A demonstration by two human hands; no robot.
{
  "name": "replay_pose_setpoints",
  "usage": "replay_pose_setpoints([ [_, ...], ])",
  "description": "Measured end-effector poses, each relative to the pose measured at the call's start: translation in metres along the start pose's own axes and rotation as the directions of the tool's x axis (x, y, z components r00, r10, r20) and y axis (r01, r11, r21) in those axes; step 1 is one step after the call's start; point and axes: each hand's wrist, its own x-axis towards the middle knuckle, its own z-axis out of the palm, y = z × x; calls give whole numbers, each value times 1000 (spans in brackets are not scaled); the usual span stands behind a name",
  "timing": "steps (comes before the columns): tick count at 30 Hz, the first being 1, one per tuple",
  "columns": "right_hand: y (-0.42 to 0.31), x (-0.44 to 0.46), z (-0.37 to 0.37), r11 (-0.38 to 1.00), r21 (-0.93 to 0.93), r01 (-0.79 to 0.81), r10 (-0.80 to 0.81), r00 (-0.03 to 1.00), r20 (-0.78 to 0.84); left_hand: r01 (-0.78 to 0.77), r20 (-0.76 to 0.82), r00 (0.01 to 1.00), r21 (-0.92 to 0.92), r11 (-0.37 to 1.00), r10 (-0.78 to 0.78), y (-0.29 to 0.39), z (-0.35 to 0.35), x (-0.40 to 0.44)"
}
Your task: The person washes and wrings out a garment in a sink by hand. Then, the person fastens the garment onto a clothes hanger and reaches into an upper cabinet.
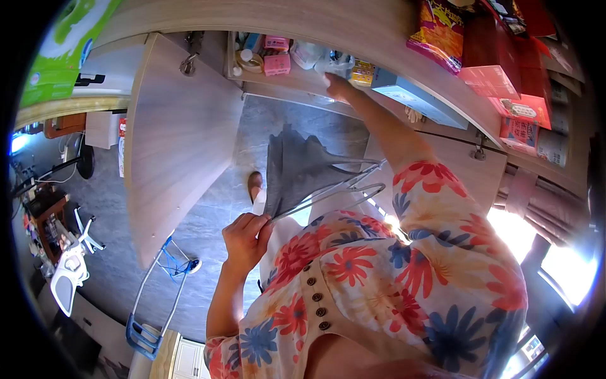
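My left hand (pixel 245 239) is closed around the thin frame of a clothes hanger, in front of my body. A dark grey garment (pixel 293 170) hangs from it, and grey hanger loops (pixel 363 187) stick out to the right. My right hand (pixel 339 88) reaches up to an open cabinet shelf (pixel 284 81). It is at a clear plastic item (pixel 334 63), perhaps a bag; most of its fingers are hidden, so I cannot tell whether it grips it. Pink boxes (pixel 276 63) and a yellow box (pixel 362 72) are on either side.
An open cabinet door (pixel 183 139) stands on the left, another door (pixel 442 167) on the right. A pale blue box (pixel 416 98) juts from the shelf. Above are a snack bag (pixel 437 35) and red boxes (pixel 492 63). A blue-handled metal frame (pixel 148 331) stands lower left.
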Motion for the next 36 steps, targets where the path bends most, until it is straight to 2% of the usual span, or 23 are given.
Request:
replay_pose_setpoints([
  [4,-5,4,36,975,-119,186,-189,982,-13,57,12,998,-6,998,-57,2,-5,7],
  [7,-14,12,20,944,-186,273,-275,961,19,80,7,997,-1,997,-80,0,-7,11],
  [8,-20,9,10,978,-133,159,-164,986,-27,86,4,996,2,996,-86,-1,-7,11],
  [9,-20,13,1,974,-211,83,-96,994,-56,87,-2,996,-1,996,-87,-2,-7,12],
  [11,-4,37,1,923,-384,3,-112,959,-261,91,-12,996,-9,996,-91,-4,-7,12],
  [14,26,56,0,942,-331,58,-172,929,-328,100,-39,994,2,995,-100,-12,-3,10],
  [18,55,88,-1,977,-156,143,-197,882,-429,139,-34,990,15,990,-138,-13,-5,8],
  [20,60,96,-5,978,-145,152,-204,846,-492,172,-27,985,-2,985,-172,-12,-7,7],
  [26,61,114,-8,954,-195,227,-299,730,-615,221,-54,974,-10,975,-221,-16,-3,-1],
  [36,52,145,-8,884,-290,367,-462,586,-666,235,-85,968,-23,972,-236,-18,1,-5],
])
